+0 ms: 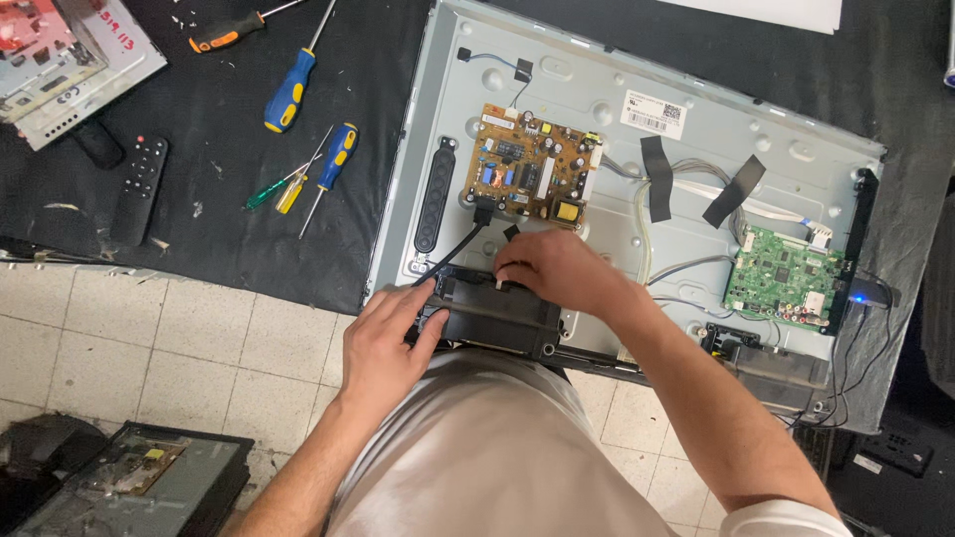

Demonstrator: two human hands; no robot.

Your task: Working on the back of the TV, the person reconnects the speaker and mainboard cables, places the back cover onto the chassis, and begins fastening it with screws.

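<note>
Black speaker box (494, 316) sits at the near edge of the grey metal back panel (696, 179), just below the brown power board (532, 167), and both my hands are on it. My left hand (383, 343) grips its left end: the thumb lies along the near face of the box and the other fingers curl over its top left corner, pressed close together. My right hand (557, 268) comes down on its top edge from the far side, fingers bent and bunched, their tips touching the box near a small white patch; whether they pinch anything there I cannot tell, since my knuckles hide the tips. A black cable (460, 249) runs from the bottom of the power board down to the left end of the box, passing just beside my left fingers. Left of the power board a long black strip (434, 194) lies on the panel. Right of the power board, well apart from the box, are two pieces of black tape (696, 184) over pale wires, and beyond them the green circuit board (786, 278). Left of the panel, on the dark mat (199, 199), lie blue-and-yellow screwdrivers (293, 85), a small green one (267, 192) and a black remote (139, 189).
</note>
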